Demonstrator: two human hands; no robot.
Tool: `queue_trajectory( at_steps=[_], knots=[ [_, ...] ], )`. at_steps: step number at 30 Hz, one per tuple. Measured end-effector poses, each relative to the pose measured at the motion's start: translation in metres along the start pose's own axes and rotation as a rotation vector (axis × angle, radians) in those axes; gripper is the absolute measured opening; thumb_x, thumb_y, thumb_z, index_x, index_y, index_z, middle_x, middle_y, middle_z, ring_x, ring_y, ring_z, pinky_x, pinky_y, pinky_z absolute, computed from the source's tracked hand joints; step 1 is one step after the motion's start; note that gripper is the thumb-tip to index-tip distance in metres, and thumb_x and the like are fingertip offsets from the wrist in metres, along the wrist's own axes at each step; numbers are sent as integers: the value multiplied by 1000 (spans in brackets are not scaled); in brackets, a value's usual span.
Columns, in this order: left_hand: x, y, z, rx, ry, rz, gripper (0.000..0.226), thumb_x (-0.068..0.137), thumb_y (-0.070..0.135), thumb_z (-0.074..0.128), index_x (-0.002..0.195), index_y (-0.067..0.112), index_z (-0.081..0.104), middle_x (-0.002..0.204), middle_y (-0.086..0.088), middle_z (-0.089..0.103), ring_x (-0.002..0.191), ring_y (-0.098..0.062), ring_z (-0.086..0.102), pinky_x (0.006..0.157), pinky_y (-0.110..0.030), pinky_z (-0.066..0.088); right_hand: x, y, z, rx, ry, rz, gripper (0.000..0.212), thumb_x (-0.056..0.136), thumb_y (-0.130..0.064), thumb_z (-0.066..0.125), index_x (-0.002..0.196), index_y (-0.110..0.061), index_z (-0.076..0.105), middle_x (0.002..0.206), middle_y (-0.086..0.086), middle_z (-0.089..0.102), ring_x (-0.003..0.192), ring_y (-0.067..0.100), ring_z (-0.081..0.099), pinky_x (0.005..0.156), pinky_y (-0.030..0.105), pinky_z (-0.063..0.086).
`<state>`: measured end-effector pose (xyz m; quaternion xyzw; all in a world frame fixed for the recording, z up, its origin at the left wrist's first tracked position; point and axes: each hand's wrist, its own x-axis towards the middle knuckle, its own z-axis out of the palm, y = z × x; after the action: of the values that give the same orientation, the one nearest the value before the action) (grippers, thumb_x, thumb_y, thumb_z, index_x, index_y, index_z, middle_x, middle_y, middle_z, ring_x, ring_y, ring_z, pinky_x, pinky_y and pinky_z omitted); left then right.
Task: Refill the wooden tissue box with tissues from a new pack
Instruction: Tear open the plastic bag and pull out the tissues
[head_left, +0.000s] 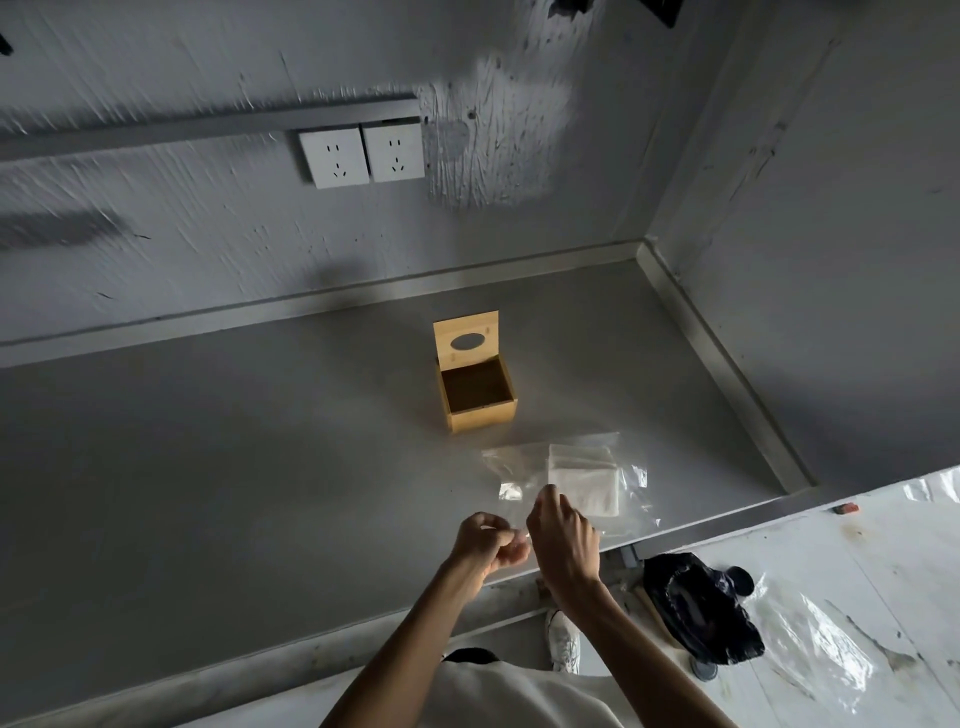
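Grey tabletop (208, 467) in scuffed grey wall corner, twin sockets (362, 154) above. Wooden tissue box (475, 387) mid-table, lid up, empty. Tissue pack (582, 478) in clear plastic just nearer. Left hand (488, 543) and right hand (563, 540) both pinching pack's near edge.

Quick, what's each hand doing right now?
Left hand: closed, pinching the clear plastic tissue pack at its near edge.
Right hand: closed, gripping the same edge.
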<state>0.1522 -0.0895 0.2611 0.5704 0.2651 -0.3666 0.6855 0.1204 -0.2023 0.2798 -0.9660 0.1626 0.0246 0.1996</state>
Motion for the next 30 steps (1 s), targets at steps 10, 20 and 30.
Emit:
queue_trajectory(
  at_steps=[10, 20, 30],
  knots=[
    [9, -2, 0, 58, 105, 28, 19, 84, -14, 53, 96, 0, 50, 74, -19, 60, 56, -25, 60, 61, -33, 56, 14, 27, -20, 101, 111, -73, 14, 96, -15, 52, 104, -17, 62, 102, 3, 66, 79, 14, 57, 56, 23, 40],
    [11, -7, -1, -76, 107, -13, 5, 90, 1, 58, 89, 5, 54, 71, -11, 55, 67, -22, 54, 67, -35, 53, 76, 37, -60, 508, 199, 7, 34, 90, -22, 63, 121, -14, 52, 116, 8, 64, 99, 22, 65, 75, 27, 50],
    [5, 0, 19, -125, 108, -90, 28, 89, -17, 49, 111, 0, 49, 82, -17, 56, 69, -25, 55, 63, -35, 52, 5, 70, 3, 153, 132, -5, 21, 83, -30, 70, 103, -25, 65, 113, -6, 63, 110, 19, 54, 79, 26, 43]
  ],
)
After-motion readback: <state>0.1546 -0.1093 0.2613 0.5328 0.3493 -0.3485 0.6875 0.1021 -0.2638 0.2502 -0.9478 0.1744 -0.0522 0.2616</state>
